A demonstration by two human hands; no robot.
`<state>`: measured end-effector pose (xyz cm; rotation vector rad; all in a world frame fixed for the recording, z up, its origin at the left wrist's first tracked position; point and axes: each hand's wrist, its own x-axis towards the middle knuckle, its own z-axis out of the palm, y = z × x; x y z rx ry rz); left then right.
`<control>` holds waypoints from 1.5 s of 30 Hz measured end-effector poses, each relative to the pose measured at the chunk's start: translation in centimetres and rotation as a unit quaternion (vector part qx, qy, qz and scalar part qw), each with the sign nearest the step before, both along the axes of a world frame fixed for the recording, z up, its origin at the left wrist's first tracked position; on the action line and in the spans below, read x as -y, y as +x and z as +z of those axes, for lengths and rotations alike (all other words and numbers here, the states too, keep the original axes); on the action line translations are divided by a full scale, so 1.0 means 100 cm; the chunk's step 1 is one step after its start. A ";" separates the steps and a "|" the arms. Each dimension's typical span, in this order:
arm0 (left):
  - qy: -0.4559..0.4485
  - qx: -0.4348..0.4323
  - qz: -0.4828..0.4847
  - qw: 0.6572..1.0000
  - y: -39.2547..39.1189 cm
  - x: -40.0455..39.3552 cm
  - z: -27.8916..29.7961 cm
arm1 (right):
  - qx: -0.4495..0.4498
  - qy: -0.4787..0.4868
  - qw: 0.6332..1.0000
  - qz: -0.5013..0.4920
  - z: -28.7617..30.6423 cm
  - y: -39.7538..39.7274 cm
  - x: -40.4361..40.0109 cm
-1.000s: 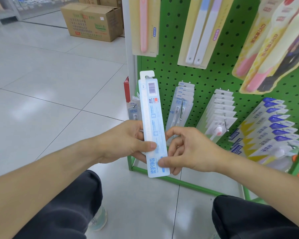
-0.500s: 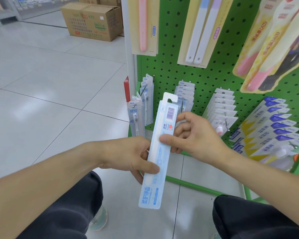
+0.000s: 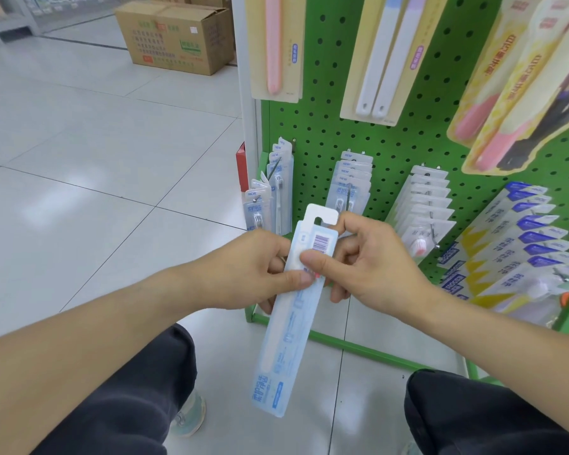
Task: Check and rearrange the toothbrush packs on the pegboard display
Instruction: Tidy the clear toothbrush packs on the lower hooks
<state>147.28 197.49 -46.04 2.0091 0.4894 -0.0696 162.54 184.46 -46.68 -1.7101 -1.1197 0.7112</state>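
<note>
While both the left hand [image 3: 253,274] and right hand [image 3: 368,261] pinch the toothbrush pack [image 3: 289,310] just off the pegboard [image 3: 391,142], its long tail dangles; a loosened pinch could drop it. The hang hole might also miss its hook.

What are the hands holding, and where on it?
Both the left hand and right hand pinch one toothbrush pack near its top, below the hang tab.

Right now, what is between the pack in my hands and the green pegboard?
In the head view, hanging rows of blue toothbrush packs lie between the held pack and the pegboard, with your right hand's fingers behind its top.
</note>
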 end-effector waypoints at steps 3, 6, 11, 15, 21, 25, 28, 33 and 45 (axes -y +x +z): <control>0.007 -0.027 -0.023 0.999 0.000 0.002 -0.001 | 0.015 0.008 0.999 -0.029 0.001 0.002 -0.001; 0.028 -0.038 -0.044 0.998 -0.001 0.000 -0.003 | 0.017 -0.001 0.999 -0.048 0.003 0.003 -0.001; 0.064 0.021 0.039 0.997 0.000 0.001 0.000 | -0.006 0.005 0.998 -0.062 0.008 0.006 -0.002; 0.210 0.033 0.038 0.976 -0.001 0.014 0.006 | -0.026 0.008 0.998 -0.064 0.005 0.006 -0.004; 0.337 0.031 0.002 0.941 0.003 0.028 0.006 | -0.055 -0.020 0.997 -0.055 0.005 0.004 -0.006; 0.327 0.035 -0.011 0.944 0.004 0.025 0.007 | -0.092 -0.027 0.995 -0.021 0.009 0.002 -0.006; 0.305 0.038 0.012 0.952 0.001 0.023 0.011 | -0.131 -0.001 0.991 -0.008 0.013 0.001 -0.004; 0.233 0.093 0.109 0.962 -0.004 0.002 0.011 | -0.102 0.055 0.993 -0.033 0.010 0.001 -0.012; -0.080 0.083 0.191 0.975 -0.015 -0.024 -0.007 | -0.079 0.078 0.993 -0.051 -0.005 -0.005 -0.045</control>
